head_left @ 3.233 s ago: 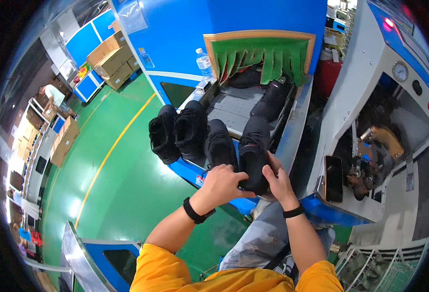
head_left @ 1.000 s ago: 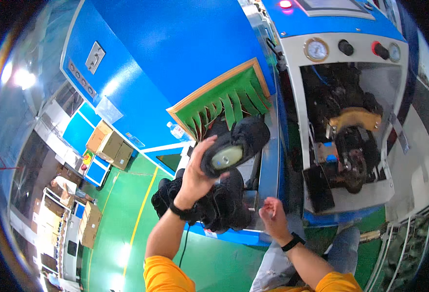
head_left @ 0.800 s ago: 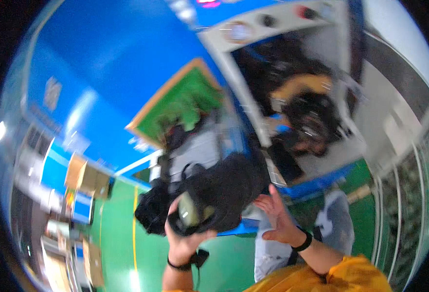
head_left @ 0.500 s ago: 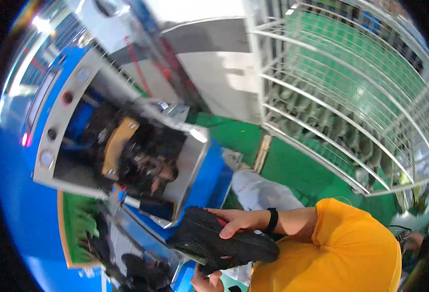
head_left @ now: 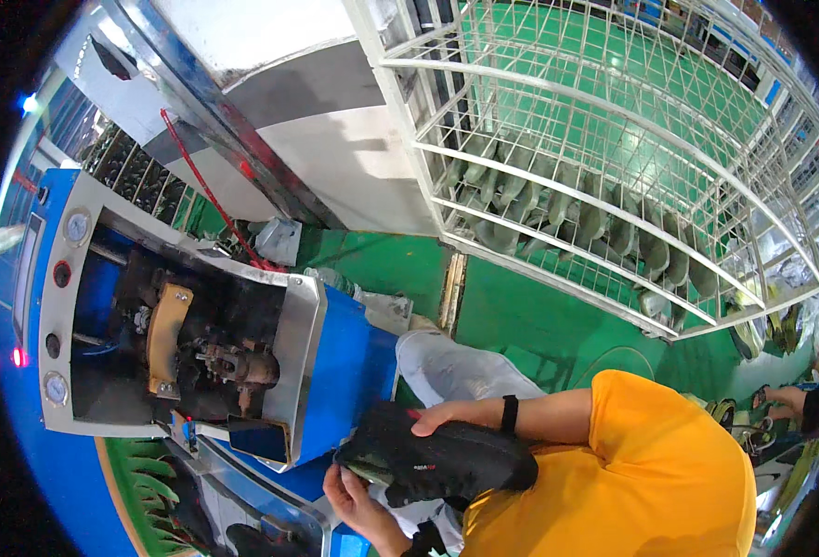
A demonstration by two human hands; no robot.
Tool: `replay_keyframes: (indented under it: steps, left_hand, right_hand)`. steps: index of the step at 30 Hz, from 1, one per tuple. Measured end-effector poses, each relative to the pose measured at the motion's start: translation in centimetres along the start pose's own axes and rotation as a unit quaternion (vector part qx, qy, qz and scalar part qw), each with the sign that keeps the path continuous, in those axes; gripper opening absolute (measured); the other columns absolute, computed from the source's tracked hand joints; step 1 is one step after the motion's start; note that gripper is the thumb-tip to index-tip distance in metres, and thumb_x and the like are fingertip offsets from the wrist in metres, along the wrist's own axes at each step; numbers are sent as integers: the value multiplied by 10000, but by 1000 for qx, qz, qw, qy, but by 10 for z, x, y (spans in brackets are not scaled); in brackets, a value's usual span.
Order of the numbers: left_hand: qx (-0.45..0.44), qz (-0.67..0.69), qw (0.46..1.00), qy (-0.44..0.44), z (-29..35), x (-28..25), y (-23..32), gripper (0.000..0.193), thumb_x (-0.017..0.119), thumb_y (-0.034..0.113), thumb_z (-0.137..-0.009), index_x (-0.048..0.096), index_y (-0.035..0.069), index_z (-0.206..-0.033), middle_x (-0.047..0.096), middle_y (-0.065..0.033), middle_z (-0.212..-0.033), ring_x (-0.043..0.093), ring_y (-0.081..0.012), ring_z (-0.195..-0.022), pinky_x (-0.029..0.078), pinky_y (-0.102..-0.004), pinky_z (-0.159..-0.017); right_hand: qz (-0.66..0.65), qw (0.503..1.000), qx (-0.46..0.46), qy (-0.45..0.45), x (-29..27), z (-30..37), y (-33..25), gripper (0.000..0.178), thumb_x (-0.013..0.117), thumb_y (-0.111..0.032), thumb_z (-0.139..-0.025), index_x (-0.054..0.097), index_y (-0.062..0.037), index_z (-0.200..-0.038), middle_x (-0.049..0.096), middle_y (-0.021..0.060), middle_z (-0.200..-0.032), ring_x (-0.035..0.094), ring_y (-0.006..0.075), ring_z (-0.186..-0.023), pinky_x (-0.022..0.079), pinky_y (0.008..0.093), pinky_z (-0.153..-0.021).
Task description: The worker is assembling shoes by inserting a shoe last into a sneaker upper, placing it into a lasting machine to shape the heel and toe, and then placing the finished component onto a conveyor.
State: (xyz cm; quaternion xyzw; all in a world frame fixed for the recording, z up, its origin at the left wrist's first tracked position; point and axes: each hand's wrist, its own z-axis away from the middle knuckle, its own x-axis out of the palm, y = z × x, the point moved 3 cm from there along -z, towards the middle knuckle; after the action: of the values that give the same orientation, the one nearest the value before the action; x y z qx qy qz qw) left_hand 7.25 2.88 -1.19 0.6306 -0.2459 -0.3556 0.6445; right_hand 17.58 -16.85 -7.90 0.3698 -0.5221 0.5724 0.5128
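Observation:
In front of my yellow-sleeved body is a black shoe upper of soft fabric, lying slantwise with small light lettering on its side. My right hand is closed around its upper edge, thumb on top, beside a bit of red; the other fingers are mostly hidden behind it. At its left end a greyish-green lining or piece shows. My left hand pinches the edge there between thumb and fingers. Both wrists have black bands.
To the left stands a blue-and-grey machine with dials, a tan curved pad and dark metal parts inside. A white wire rack holds several grey-green shoe-shaped pieces. A green rack and dark shoe parts are at lower left.
My view has shifted, so the machine and rack sit further left. My left hand has moved from below the shoe upper to its left end and pinches the edge there. My right hand keeps its hold.

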Motion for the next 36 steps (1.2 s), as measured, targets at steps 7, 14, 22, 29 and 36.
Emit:
replay_keyframes:
  steps: [7, 14, 22, 29, 36]
  left_hand:
    - [-88, -422, 894, -123, 25, -60, -14, 349, 625, 237, -970, 692, -35, -1178, 707, -243, -947, 651, -323, -797, 514, -380, -747]
    - [-188, -279, 940, -50, 46, -96, -7, 360, 600, 254, -976, 655, -41, -1173, 630, -118, -826, 551, -232, -720, 463, -380, -677]
    - [-7, -415, 903, -113, 26, -68, -16, 352, 594, 162, -990, 645, -117, -1198, 707, -253, -1043, 663, -340, -914, 536, -400, -805]
    - [92, -456, 885, 13, 15, -106, -34, 282, 582, 117, -979, 665, -98, -1142, 711, -237, -947, 675, -332, -832, 540, -438, -772]
    - [-43, -210, 976, 29, 26, -148, -48, 318, 507, 139, -1000, 695, -52, -1171, 704, -249, -1110, 638, -176, -816, 508, -292, -713]
  right_hand:
    - [-33, 997, 44, 54, 5, -1, 18, 590, 746, -377, -861, 593, -41, -1321, 716, 112, -1186, 712, 255, -987, 576, 392, -906]
    - [-18, 998, 24, -49, 6, -48, 34, 739, 774, -279, -822, 454, -109, -1466, 639, 86, -1282, 652, 234, -1107, 546, 406, -967]
    - [22, 998, -48, -42, 7, -36, 12, 817, 794, -250, -782, 415, -110, -1491, 604, 91, -1328, 626, 248, -1149, 529, 431, -997]
    - [-9, 996, -73, -42, -8, -28, 13, 885, 804, -268, -777, 372, -112, -1533, 593, 93, -1356, 616, 253, -1176, 522, 425, -1008]
    - [26, 994, -110, -1, 2, -20, 9, 613, 760, -329, -827, 540, -64, -1334, 689, 63, -1159, 693, 214, -970, 578, 377, -872]
